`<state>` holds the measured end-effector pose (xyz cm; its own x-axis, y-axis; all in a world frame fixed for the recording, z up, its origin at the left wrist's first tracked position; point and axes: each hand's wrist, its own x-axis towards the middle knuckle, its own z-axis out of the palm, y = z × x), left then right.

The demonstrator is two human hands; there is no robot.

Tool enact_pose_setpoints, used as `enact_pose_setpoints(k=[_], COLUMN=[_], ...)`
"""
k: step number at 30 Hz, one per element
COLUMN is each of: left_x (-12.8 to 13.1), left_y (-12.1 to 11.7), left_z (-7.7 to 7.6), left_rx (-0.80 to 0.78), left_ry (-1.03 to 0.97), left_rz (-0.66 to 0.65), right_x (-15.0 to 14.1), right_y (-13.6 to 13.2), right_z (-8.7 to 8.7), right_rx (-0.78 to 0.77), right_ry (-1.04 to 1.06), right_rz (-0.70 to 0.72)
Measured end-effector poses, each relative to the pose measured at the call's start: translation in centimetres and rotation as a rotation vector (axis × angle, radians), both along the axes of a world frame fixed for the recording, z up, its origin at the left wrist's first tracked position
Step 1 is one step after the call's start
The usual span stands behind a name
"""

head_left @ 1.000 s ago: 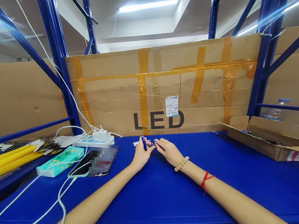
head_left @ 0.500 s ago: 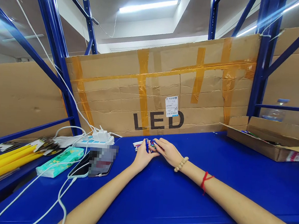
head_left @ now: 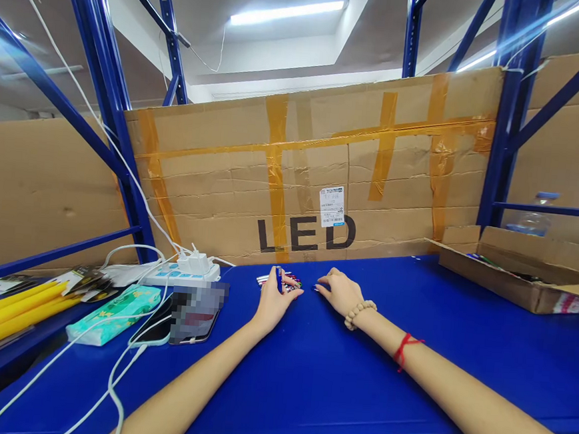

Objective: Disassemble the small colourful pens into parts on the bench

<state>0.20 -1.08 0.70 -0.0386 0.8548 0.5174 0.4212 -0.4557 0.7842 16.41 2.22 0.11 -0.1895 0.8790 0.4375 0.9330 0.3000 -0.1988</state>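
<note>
A bunch of slim pens [head_left: 292, 281], whitish with dark and coloured parts, lies on the blue tabletop near the cardboard wall. My left hand [head_left: 273, 301] is closed around a short dark blue pen-like piece [head_left: 279, 279] that stands up between thumb and fingers, right in front of the bunch. To the right, apart from the pens, my right hand [head_left: 339, 293] rests low over the table with curled fingers. A small dark blue piece [head_left: 322, 288] shows at its fingertips; its kind is too small to make out.
On the left are a power strip [head_left: 184, 275] with white cables, a phone [head_left: 196, 317] and a green tissue pack [head_left: 114, 313]. Yellow tubes [head_left: 17, 302] lie further left. An open cardboard box [head_left: 509, 281] stands at the right. A taped cardboard sheet [head_left: 221, 191] closes the back.
My right hand has moved right, away from the left hand and the pens, with a small dark blue piece at its fingertips. The left hand has shifted slightly left.
</note>
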Motion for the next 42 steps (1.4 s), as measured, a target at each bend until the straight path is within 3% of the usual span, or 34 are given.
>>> enact_pose_setpoints(k=[6, 16, 23, 31, 35, 42], left_x=[-0.2, -0.3, -0.4, -0.3, -0.3, -0.1], left_y=[0.4, -0.3, -0.1, -0.1, 0.1, 0.3], left_z=[-0.6, -0.2, -0.7, -0.6, -0.6, -0.8], left_rx=[0.039, 0.051, 0.083, 0.07, 0.049, 0.074], left_ry=[0.109, 0.325, 0.434, 0.357, 0.279, 0.091], left_rz=[0.005, 0.185, 0.167, 0.139, 0.13, -0.05], right_x=[-1.3, -2.2, -2.9, -3.2, -3.2, -2.8], right_y=[-1.4, -1.9, -2.3, -2.0, -2.1, -2.2], right_z=[0.9, 0.4, 0.2, 0.0, 0.2, 0.8], right_rx=[0.001, -0.1, -0.137, -0.311, -0.261, -0.249], right_ry=[0.352, 0.57, 0.725, 0.941, 0.946, 0.892], right_rz=[0.153, 0.383, 0.425, 0.438, 0.467, 0.425])
